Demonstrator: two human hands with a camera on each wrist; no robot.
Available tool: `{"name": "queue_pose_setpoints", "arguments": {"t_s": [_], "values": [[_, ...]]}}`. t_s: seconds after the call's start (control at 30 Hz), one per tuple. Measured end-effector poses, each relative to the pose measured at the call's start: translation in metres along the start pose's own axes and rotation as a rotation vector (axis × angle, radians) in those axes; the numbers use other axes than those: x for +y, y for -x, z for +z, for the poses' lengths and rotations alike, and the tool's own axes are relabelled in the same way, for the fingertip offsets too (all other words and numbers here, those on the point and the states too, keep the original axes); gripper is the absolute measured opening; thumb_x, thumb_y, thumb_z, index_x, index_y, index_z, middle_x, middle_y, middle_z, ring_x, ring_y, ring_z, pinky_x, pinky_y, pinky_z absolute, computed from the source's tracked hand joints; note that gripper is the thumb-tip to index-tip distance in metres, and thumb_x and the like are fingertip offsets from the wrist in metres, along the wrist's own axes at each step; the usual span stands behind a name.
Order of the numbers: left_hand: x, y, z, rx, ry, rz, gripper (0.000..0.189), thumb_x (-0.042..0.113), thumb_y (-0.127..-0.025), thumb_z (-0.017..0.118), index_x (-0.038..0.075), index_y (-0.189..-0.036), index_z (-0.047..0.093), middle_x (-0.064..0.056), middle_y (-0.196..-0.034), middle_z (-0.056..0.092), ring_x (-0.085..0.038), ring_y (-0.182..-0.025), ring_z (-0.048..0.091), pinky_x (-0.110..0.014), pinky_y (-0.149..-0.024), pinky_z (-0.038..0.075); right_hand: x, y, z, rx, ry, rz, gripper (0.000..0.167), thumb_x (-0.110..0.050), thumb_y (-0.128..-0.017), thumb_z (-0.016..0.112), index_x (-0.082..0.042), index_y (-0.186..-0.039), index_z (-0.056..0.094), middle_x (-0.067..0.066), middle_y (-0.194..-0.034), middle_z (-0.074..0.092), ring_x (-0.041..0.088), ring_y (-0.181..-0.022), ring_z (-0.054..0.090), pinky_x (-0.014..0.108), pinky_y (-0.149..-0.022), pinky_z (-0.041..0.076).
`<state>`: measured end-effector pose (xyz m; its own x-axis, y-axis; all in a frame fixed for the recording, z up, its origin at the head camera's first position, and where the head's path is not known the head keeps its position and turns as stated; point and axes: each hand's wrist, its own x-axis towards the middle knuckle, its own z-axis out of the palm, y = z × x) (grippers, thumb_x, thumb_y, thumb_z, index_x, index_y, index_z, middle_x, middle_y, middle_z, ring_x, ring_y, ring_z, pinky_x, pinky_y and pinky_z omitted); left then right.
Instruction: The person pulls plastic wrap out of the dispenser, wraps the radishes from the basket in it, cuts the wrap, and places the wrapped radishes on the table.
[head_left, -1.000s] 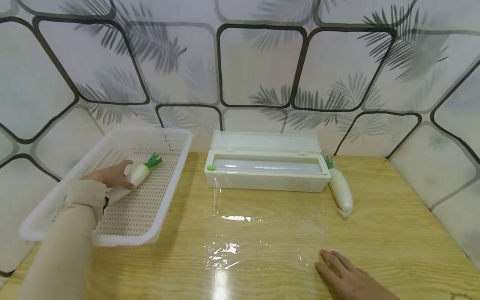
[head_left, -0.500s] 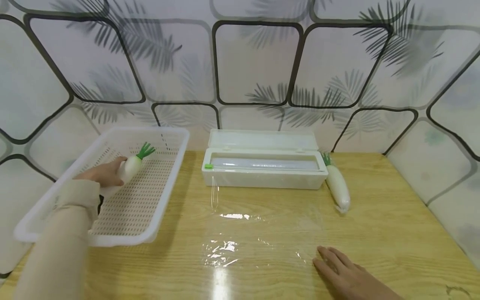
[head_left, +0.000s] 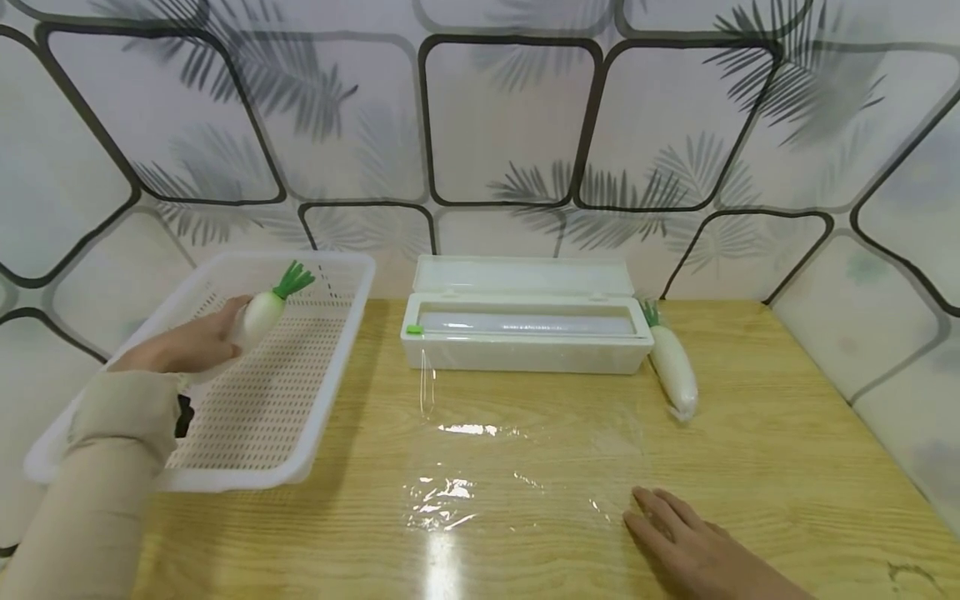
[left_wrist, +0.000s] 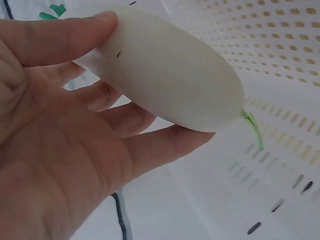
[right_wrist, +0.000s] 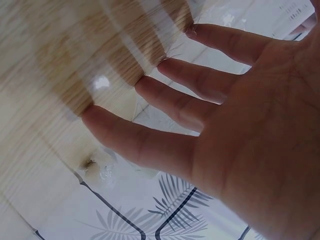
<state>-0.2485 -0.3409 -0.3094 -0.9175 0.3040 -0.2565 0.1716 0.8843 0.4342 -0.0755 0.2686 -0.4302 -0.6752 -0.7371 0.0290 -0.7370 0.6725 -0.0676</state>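
Observation:
My left hand (head_left: 183, 343) grips a white radish (head_left: 262, 317) with green leaf stubs, inside the white basket (head_left: 326, 408). In the left wrist view, thumb and fingers wrap the upper part of the radish (left_wrist: 175, 75), and it is tilted above the perforated basket wall. My right hand (head_left: 701, 550) rests its fingertips on the table near the right edge of a clear sheet of cling film (head_left: 525, 483). The right wrist view shows those fingers (right_wrist: 145, 145) nearly straight, tips touching the surface. Behind the film stands a white cling film dispenser (head_left: 525, 357), lid up.
A second white radish (head_left: 673, 371), seemingly wrapped in film, lies right of the dispenser. The film runs from the dispenser's front towards me across the wooden table (head_left: 810, 467). A patterned wall (head_left: 510, 125) closes off the back.
My left hand has closed around the radish and raised it slightly off the basket floor, shifting a little left. My right hand stays on the table.

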Motion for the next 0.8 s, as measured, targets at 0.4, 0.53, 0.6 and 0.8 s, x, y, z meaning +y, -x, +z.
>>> {"name": "queue_pose_setpoints", "arguments": {"t_s": [0.4,0.53,0.6,0.8], "values": [[0.025,0.002,-0.002,0.036,0.078,0.087,0.075,-0.011,-0.093,0.048,-0.011,-0.155,0.004,-0.05,-0.142,0.025,-0.06,-0.118,0.04,-0.07,-0.087,0.039,0.003,0.0,0.003,0.031,0.005,-0.026,0.089,-0.074,-0.085,0.061,-0.001,-0.135,0.052,0.027,-0.134,0.052,0.046,-0.112,0.055,0.038,-0.06,0.057],[0.033,0.002,-0.002,0.052,0.108,0.098,0.078,-0.012,-0.092,0.049,-0.01,-0.156,0.004,-0.049,-0.145,0.023,-0.061,-0.122,0.036,-0.075,-0.091,0.034,0.004,0.0,0.004,0.018,0.0,-0.02,0.089,-0.074,-0.086,0.06,-0.001,-0.135,0.052,0.027,-0.135,0.051,0.046,-0.113,0.054,0.038,-0.061,0.057],[0.038,0.002,-0.001,0.06,0.122,0.108,0.078,-0.012,-0.092,0.05,-0.009,-0.156,0.005,-0.048,-0.146,0.022,-0.06,-0.123,0.035,-0.074,-0.092,0.033,0.004,0.001,0.004,0.005,-0.011,-0.011,0.088,-0.073,-0.086,0.06,-0.001,-0.136,0.052,0.027,-0.135,0.051,0.047,-0.113,0.054,0.039,-0.061,0.058],[0.05,0.002,0.001,0.084,0.106,0.149,0.077,-0.012,-0.092,0.05,-0.008,-0.157,0.008,-0.047,-0.148,0.023,-0.057,-0.123,0.037,-0.071,-0.094,0.033,0.006,0.002,0.005,0.033,0.009,-0.033,0.086,-0.071,-0.087,0.061,-0.002,-0.136,0.051,0.027,-0.134,0.052,0.045,-0.111,0.055,0.036,-0.061,0.057]]}}
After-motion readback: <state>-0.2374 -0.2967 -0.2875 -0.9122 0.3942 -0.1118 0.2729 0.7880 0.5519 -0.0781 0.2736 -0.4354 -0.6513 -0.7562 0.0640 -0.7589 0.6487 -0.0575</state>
